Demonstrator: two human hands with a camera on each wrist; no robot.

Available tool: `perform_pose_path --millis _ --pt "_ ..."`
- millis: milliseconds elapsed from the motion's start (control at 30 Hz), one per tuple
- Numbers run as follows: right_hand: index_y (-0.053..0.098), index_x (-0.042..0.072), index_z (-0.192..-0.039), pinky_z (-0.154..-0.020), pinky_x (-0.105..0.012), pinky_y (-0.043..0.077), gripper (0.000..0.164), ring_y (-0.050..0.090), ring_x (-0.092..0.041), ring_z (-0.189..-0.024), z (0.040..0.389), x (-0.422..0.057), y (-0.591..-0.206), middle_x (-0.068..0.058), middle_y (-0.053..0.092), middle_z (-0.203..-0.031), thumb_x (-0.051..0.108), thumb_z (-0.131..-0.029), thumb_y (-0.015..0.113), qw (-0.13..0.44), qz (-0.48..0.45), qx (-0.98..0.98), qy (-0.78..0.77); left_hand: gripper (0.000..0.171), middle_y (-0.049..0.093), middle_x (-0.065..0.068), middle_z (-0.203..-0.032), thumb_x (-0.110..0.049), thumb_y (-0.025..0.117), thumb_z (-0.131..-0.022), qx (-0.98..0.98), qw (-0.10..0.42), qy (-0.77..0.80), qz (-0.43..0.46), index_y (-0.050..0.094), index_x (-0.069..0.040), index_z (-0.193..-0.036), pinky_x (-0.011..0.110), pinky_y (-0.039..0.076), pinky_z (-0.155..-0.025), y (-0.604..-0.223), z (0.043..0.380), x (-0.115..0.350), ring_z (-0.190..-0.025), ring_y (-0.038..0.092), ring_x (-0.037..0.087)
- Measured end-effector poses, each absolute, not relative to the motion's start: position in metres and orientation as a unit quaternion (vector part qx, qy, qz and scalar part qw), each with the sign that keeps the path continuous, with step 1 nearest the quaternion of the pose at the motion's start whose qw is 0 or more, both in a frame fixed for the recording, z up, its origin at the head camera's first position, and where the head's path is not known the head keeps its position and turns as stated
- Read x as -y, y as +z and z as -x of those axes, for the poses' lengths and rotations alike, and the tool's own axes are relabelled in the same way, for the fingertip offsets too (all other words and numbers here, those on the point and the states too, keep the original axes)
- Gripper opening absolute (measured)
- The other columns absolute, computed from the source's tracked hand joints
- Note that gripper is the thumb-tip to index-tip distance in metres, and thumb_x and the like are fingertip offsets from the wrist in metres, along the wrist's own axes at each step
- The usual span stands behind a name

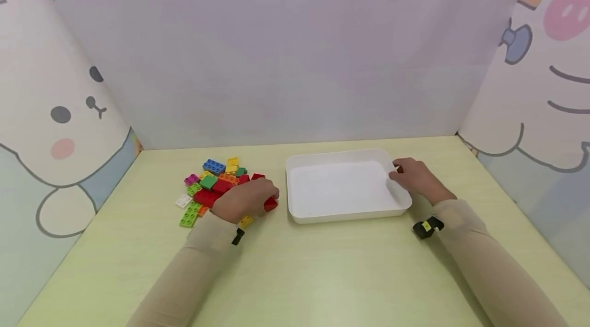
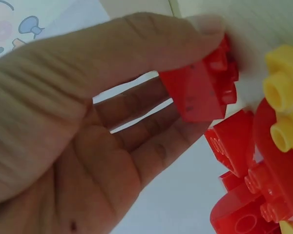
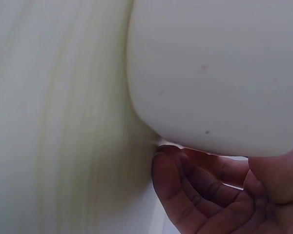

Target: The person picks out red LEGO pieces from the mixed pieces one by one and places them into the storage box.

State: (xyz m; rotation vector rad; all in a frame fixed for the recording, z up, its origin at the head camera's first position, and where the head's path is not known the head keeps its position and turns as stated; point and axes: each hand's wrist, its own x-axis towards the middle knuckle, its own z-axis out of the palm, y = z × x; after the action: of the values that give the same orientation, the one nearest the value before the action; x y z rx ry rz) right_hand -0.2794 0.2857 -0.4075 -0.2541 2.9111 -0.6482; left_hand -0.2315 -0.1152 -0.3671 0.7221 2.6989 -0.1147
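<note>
My left hand point(image 1: 246, 198) pinches a red toy brick point(image 2: 200, 87) between thumb and fingers, at the right side of a pile of toy bricks. The studs on this brick face the pile in the left wrist view. A white tray point(image 1: 291, 188) stands to the right of the pile. At its right end, my right hand point(image 1: 417, 178) grips the rim, thumb over the edge and fingers curled against the outside wall. In the right wrist view the tray's outer wall point(image 3: 210, 83) covers part of the thumb.
The loose bricks include a blue brick point(image 1: 214, 166), a white brick point(image 1: 183, 201), a lime green brick point(image 1: 189, 216) and several red ones. A yellow brick point(image 1: 246, 222) lies by the left wrist. Behind the table point(image 1: 332, 270) rises a pale wall point(image 1: 295, 60).
</note>
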Motion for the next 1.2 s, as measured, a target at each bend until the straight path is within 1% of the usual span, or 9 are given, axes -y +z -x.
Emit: perform_pose_path --millis 167,267,400,533,633,800,900,1033,1200 --pt "0.045 -0.008 -0.125 -0.072 -0.04 0.046 0.044 0.052 -0.032 -0.091 0.28 -0.288 -0.408 -0.026 0.054 -0.11 0.022 -0.093 0.047 0.079 0.082 -0.97 -0.217 0.059 0.053 -0.001 -0.116 -0.017 0.079 -0.072 -0.955 0.174 -0.003 -0.239 0.054 -0.02 -0.126 0.03 0.049 -0.074 -0.358 0.23 0.119 -0.101 0.045 0.016" --pt "0.044 -0.009 -0.126 -0.072 -0.041 0.046 0.045 0.052 -0.033 -0.093 0.28 -0.288 -0.408 -0.027 0.053 -0.112 0.022 -0.094 0.047 0.082 0.08 -0.97 -0.214 0.064 0.051 0.001 -0.12 -0.015 0.075 -0.076 -0.96 0.154 0.039 -0.228 0.048 -0.021 -0.133 0.029 0.049 -0.073 -0.346 0.227 0.124 -0.103 0.044 0.017" --pt "0.042 -0.009 -0.128 -0.075 -0.044 0.046 0.047 0.051 -0.036 -0.097 0.28 -0.289 -0.406 -0.029 0.051 -0.115 0.022 -0.093 0.046 0.08 0.079 -0.971 -0.209 0.065 0.052 0.003 -0.121 -0.015 0.071 -0.08 -0.962 0.082 0.069 -0.251 0.042 -0.023 -0.137 0.028 0.05 -0.073 -0.328 0.225 0.127 -0.104 0.045 0.018" --pt "0.041 -0.01 -0.129 -0.078 -0.047 0.045 0.048 0.05 -0.038 -0.099 0.279 -0.29 -0.406 -0.03 0.05 -0.116 0.021 -0.093 0.045 0.077 0.08 -0.972 -0.207 0.055 0.053 0.003 -0.117 -0.013 0.065 -0.084 -0.947 0.001 0.101 -0.304 0.046 -0.02 -0.135 0.026 0.049 -0.077 -0.312 0.226 0.124 -0.102 0.049 0.016" --pt "0.042 -0.01 -0.128 -0.078 -0.046 0.046 0.047 0.051 -0.037 -0.099 0.279 -0.289 -0.407 -0.029 0.051 -0.116 0.022 -0.093 0.046 0.079 0.079 -0.971 -0.211 0.052 0.05 0.002 -0.119 -0.012 0.063 -0.086 -0.929 -0.034 0.131 -0.344 0.046 -0.02 -0.135 0.022 0.047 -0.077 -0.304 0.228 0.116 -0.1 0.049 0.013" --pt "0.045 -0.008 -0.124 -0.076 -0.045 0.046 0.043 0.051 -0.035 -0.096 0.28 -0.29 -0.411 -0.027 0.052 -0.113 0.022 -0.093 0.047 0.076 0.082 -0.97 -0.215 0.047 0.045 0.003 -0.121 -0.014 0.063 -0.087 -0.915 -0.039 0.16 -0.369 0.05 -0.022 -0.132 0.018 0.046 -0.074 -0.299 0.234 0.095 -0.097 0.049 0.011" --pt "0.044 -0.009 -0.125 -0.078 -0.046 0.046 0.045 0.052 -0.037 -0.098 0.28 -0.291 -0.412 -0.028 0.053 -0.113 0.022 -0.093 0.046 0.073 0.084 -0.971 -0.214 0.038 0.045 0.004 -0.121 -0.013 0.064 -0.087 -0.917 -0.031 0.163 -0.363 0.055 -0.019 -0.124 0.02 0.047 -0.077 -0.3 0.236 0.085 -0.101 0.048 0.014" --pt "0.04 -0.01 -0.129 -0.081 -0.048 0.045 0.048 0.05 -0.039 -0.103 0.279 -0.292 -0.412 -0.03 0.051 -0.117 0.022 -0.093 0.045 0.074 0.081 -0.971 -0.213 0.032 0.048 0.003 -0.121 -0.015 0.064 -0.087 -0.921 -0.025 0.155 -0.357 0.056 -0.017 -0.117 0.022 0.047 -0.079 -0.301 0.239 0.08 -0.104 0.047 0.016" --pt "0.041 -0.01 -0.129 -0.079 -0.046 0.045 0.048 0.051 -0.038 -0.101 0.28 -0.291 -0.413 -0.029 0.051 -0.116 0.022 -0.093 0.044 0.071 0.083 -0.97 -0.219 0.027 0.051 -0.001 -0.111 -0.017 0.069 -0.084 -0.917 -0.05 0.168 -0.358 0.054 -0.018 -0.106 0.022 0.047 -0.077 -0.303 0.243 0.082 -0.096 0.048 0.013"
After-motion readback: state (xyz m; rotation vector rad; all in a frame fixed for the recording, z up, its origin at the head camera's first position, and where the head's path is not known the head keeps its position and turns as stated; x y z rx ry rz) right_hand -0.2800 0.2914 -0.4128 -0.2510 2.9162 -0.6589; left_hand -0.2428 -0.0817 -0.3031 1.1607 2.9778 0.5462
